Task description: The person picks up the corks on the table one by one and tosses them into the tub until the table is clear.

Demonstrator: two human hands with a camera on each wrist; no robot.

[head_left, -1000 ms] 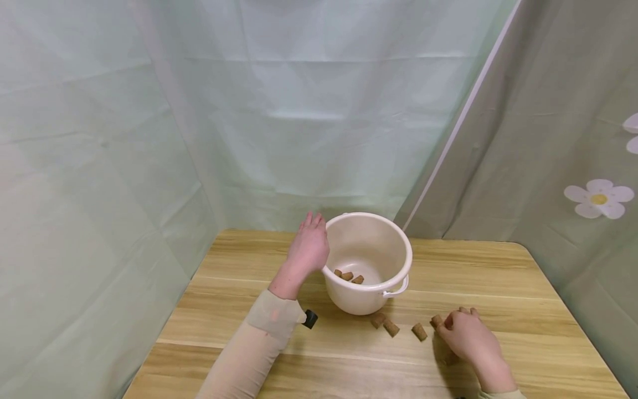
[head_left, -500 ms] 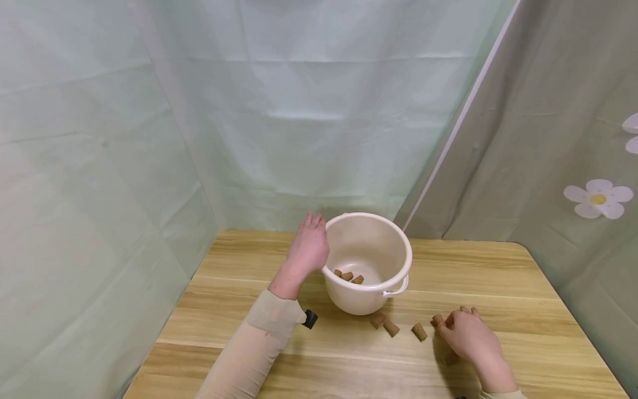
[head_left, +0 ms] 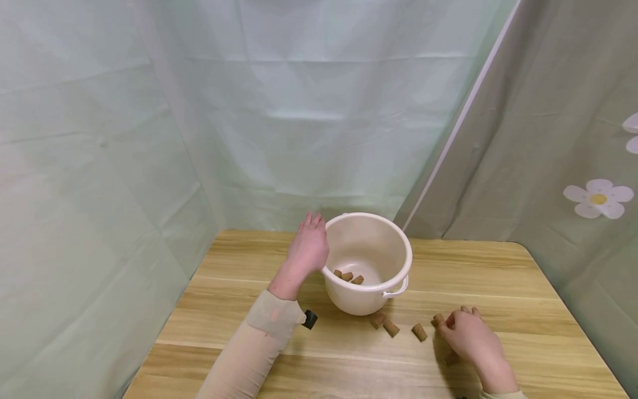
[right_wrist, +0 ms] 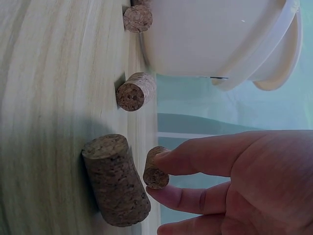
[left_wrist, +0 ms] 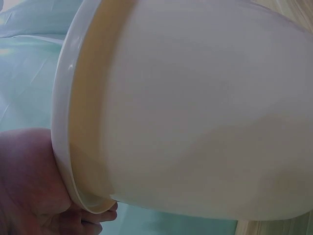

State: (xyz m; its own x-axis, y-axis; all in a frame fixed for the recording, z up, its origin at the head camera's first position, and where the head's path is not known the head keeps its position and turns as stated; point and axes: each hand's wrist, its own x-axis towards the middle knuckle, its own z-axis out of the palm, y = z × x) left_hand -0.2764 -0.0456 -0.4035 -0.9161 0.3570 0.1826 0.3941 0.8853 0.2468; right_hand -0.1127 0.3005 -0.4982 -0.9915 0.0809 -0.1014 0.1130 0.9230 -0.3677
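Note:
A cream plastic bucket stands on the wooden table, with a few corks inside on its bottom. My left hand holds the bucket's left rim; in the left wrist view its fingertips show just past the rim. Right of the bucket, my right hand pinches a cork between thumb and finger, low over the table. A larger-looking cork lies close to that hand in the right wrist view, mostly covered by the hand in the head view.
Between bucket and right hand, three more corks lie on the table: one cork apart, another cork beside a cork at the bucket's foot. The bucket's handle hangs on its right side. Curtains enclose the table.

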